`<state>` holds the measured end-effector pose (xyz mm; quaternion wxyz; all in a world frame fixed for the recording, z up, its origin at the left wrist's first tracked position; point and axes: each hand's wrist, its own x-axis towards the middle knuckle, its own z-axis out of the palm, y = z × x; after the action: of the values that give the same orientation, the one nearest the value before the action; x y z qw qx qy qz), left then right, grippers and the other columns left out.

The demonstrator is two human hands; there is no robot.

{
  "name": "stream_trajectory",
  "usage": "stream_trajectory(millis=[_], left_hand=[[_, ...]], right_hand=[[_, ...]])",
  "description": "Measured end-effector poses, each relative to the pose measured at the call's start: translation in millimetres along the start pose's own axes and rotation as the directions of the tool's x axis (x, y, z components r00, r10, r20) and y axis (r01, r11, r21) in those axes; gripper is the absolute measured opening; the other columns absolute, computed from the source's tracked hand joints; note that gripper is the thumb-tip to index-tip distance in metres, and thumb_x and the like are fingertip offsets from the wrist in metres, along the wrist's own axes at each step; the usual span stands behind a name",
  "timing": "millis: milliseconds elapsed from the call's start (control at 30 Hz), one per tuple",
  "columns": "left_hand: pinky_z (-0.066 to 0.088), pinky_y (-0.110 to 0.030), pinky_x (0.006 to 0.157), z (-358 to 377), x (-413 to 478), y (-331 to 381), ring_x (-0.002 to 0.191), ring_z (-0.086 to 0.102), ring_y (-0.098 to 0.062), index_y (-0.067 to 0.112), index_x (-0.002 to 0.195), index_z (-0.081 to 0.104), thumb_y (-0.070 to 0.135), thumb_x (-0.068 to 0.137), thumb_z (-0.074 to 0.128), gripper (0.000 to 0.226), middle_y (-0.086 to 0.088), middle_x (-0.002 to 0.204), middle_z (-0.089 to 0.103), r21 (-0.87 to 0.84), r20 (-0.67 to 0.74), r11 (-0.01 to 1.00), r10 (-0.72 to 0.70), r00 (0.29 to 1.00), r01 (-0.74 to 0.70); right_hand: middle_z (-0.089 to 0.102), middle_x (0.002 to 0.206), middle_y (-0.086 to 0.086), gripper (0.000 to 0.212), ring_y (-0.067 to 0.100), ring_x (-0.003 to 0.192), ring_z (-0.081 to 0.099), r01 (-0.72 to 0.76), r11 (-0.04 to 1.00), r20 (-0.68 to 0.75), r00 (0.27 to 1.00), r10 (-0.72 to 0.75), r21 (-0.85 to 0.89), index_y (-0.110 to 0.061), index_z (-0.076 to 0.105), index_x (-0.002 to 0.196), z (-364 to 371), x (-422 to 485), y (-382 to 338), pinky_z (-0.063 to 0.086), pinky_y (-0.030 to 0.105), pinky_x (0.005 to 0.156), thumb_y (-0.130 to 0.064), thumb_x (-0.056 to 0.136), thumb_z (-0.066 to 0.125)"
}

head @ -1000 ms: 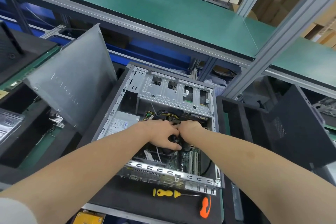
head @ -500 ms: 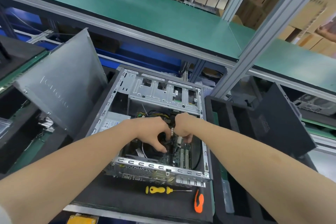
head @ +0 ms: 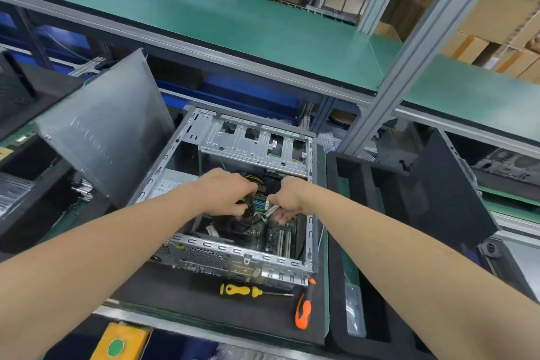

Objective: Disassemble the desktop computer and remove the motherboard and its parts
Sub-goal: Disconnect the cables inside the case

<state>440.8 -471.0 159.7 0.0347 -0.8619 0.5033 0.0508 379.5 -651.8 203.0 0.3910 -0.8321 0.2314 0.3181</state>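
Inside the open grey metal computer case (head: 251, 140) at centre, our left hand (head: 225, 194) curls its fingers round black cables (head: 249, 213). Our right hand (head: 287, 199) curls just beside it, its hold unclear, above the green motherboard (head: 274, 235).

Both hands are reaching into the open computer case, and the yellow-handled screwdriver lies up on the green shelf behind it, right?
Not quite. The left hand and right hand do reach into the open computer case, but the yellow-handled screwdriver lies on the black mat in front of it, beside an orange-handled tool, not on the green shelf. The head view shows this.
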Motion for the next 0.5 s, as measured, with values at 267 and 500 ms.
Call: stream_trajectory(millis=[267, 500], left_hand=[[0.047, -0.039, 0.080, 3, 7, 17, 0.089, 0.062, -0.015, 0.032, 0.110, 0.062, 0.086, 0.087, 0.026, 0.069, 0.010, 0.099, 0.065, -0.227, 0.101, 0.962, -0.129, 0.987, 0.149], [0.051, -0.040, 0.072, 15, 35, 6, 0.085, 0.061, -0.026, 0.021, 0.092, 0.045, 0.038, 0.100, 0.047, 0.020, 0.002, 0.090, 0.054, -0.270, 0.059, 0.960, -0.060, 0.996, 0.074]], right_hand=[[0.050, 0.080, 0.013, 0.017, 0.015, 0.056, 0.045, -0.046, 0.897, -0.107, 0.989, 0.104, 0.440, -0.004, 0.043, 0.106, -1, 13, -1, 0.041, 0.024, 0.045, 0.002, 0.106, 0.028], [0.055, 0.078, 0.014, 0.010, 0.022, 0.061, 0.055, -0.051, 0.964, -0.102, 0.992, 0.080, 0.259, -0.005, 0.045, 0.103, -2, 25, -3, 0.050, 0.031, 0.054, -0.011, 0.106, 0.052]])
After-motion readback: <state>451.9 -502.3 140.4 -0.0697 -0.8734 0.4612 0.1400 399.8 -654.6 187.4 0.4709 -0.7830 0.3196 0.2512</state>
